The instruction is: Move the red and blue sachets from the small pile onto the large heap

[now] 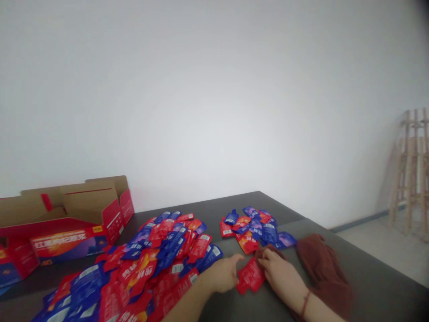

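Note:
A red packet lies on the dark table between my two hands. At its left edge is my left hand, its fingers bent around the packet's side. My right hand is closed on a bunched brown cloth at the packet's upper right. Left of my hands spreads a large heap of red and blue packets. Beyond my hands lies a smaller group of red, blue and purple packets.
An open red cardboard box stands at the left. Another brown cloth lies right of my right hand on the table. A white wall rises behind. Wooden racks stand at the far right.

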